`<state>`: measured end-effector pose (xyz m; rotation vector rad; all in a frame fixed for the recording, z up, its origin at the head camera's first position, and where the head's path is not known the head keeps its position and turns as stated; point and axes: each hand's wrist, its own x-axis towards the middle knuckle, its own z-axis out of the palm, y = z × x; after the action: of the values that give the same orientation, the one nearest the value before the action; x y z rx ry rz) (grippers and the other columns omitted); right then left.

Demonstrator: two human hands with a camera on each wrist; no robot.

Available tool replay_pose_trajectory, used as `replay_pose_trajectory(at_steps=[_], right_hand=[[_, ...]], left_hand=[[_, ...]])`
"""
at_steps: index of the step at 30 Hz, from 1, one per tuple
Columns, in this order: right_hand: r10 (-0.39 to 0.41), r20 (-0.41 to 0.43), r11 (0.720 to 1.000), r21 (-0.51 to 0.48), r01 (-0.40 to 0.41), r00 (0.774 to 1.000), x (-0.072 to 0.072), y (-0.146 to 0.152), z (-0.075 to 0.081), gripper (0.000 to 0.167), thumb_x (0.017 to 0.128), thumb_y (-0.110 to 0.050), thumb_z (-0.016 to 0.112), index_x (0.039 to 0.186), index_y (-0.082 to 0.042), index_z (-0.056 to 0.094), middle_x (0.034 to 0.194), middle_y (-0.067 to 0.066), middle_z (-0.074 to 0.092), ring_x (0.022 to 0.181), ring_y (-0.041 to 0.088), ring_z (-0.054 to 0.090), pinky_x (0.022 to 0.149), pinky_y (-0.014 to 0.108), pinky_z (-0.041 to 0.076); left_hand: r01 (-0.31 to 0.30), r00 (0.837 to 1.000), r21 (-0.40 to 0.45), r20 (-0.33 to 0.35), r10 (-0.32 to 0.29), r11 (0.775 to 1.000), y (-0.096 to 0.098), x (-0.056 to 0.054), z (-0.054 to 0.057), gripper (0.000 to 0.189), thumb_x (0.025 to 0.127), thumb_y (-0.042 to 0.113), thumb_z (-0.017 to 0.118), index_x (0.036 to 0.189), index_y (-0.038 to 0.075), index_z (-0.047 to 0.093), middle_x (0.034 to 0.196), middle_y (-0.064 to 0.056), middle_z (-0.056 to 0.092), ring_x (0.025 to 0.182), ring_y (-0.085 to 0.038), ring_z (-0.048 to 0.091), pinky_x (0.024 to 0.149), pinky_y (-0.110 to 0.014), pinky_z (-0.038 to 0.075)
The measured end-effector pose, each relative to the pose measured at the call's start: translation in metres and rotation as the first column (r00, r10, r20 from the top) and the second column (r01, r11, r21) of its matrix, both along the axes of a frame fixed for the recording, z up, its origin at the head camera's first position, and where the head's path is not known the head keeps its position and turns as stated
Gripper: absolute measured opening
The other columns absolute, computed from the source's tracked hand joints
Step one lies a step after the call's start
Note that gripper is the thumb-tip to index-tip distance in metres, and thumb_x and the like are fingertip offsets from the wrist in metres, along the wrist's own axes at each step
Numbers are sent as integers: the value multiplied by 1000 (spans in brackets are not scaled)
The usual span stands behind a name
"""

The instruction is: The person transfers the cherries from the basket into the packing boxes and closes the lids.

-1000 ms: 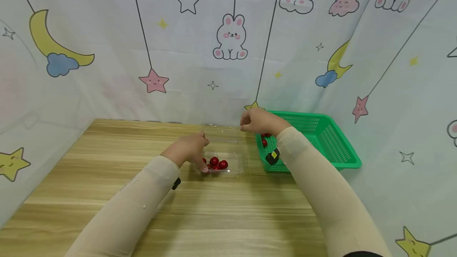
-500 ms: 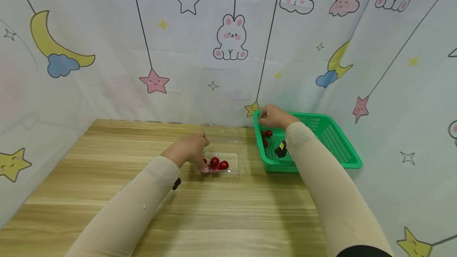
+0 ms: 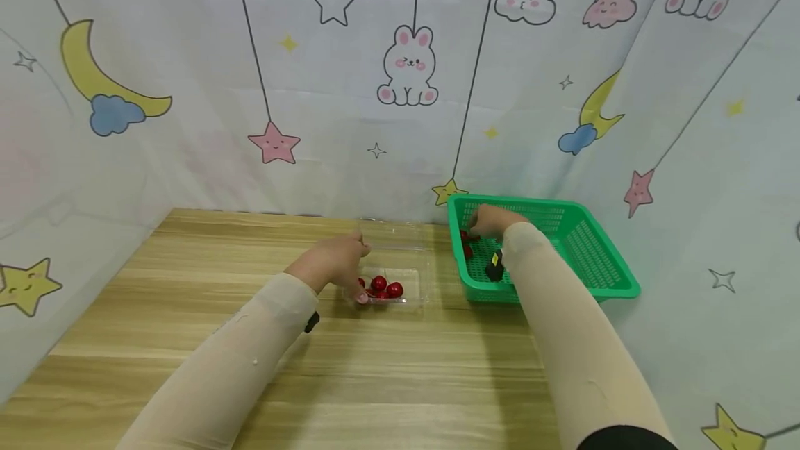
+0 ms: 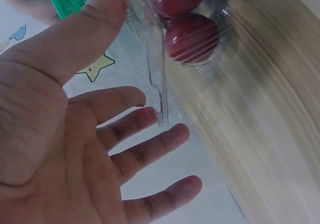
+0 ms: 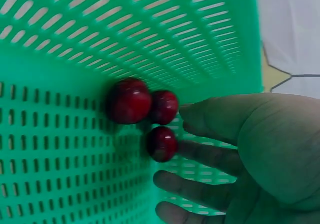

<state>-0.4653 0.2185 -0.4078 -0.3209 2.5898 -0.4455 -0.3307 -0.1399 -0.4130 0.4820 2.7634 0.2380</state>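
Observation:
A clear plastic box sits on the table with several red cherries at its front left. My left hand rests at the box's left side, thumb near the front edge. Its fingers spread loosely along the plastic in the left wrist view, where large cherries show through the wall. My right hand reaches down inside the green basket. In the right wrist view its thumb and index fingertips are right at two of the three cherries in the basket's corner; the other fingers extend loosely.
The box's clear lid lies folded back behind it. A wooden table carries box and basket. A white cloth printed with rabbits and stars hangs behind and to the right, close to the basket.
My right hand has moved right from behind the box, over the basket's left rim and down to the cherries inside. The left hand has stayed at the box.

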Motion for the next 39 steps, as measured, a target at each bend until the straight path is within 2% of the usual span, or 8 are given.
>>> replay_pose_trajectory(at_steps=[9,17,25,28,31,34,37,39], right_hand=[[13,-2,999,40,-13,1000,7,1,-9,45,117,-16,64,158,2,65,165,27,61,120,35,76,97,49,69],[34,-48,997,70,-30,998,13,-3,-3,40,113,-8,67,150,4,71,158,28,67,113,30,75,80,39,64],[111,-138,992,66,-103,984,15,-6,13,24,110,-3,66,125,4,83,112,15,82,87,21,76,73,33,64],[157,-174,986,86,-144,972,19,-12,25,24,110,-4,61,94,-1,79,85,4,66,68,14,53,66,31,48],[194,-218,979,109,-174,956,26,-18,38,28,111,-5,58,89,-3,75,84,9,65,71,19,52,72,36,50],[196,-271,980,93,-177,942,35,-24,50,28,113,-7,58,115,1,85,114,16,80,85,24,64,87,42,57],[189,-287,982,73,-175,939,44,-33,59,28,114,-10,59,124,1,83,120,18,81,93,26,69,93,45,60],[198,-296,980,78,-183,934,50,-40,62,33,116,-14,61,140,1,77,140,21,78,115,33,75,107,51,62]], left_hand=[[-2,1000,0,3,2,1000,2,2,3,115,80,48,105,173,11,49,184,-19,35,161,-43,52,127,-61,51],[-12,1000,-4,9,12,1000,2,3,3,116,80,48,105,174,12,48,186,-19,31,164,-45,48,128,-62,50],[-8,1000,-13,13,8,1000,1,2,2,116,80,49,104,174,12,47,188,-20,27,166,-45,45,128,-63,49],[-9,1000,-11,15,9,1000,1,2,2,116,81,49,104,174,11,47,188,-20,25,167,-45,44,128,-63,49],[-9,1000,-17,13,9,1000,1,3,4,116,81,49,104,174,11,47,189,-20,25,167,-45,44,128,-63,49],[-6,1000,-27,8,6,1000,2,3,5,115,81,50,104,174,12,48,188,-20,26,166,-45,45,127,-63,50],[-2,1000,-29,3,2,1000,3,3,5,114,81,49,104,174,12,48,187,-20,29,165,-44,47,127,-62,51],[-2,1000,-25,1,2,1000,3,2,4,114,81,49,104,174,12,49,186,-19,31,164,-44,48,127,-62,51]])
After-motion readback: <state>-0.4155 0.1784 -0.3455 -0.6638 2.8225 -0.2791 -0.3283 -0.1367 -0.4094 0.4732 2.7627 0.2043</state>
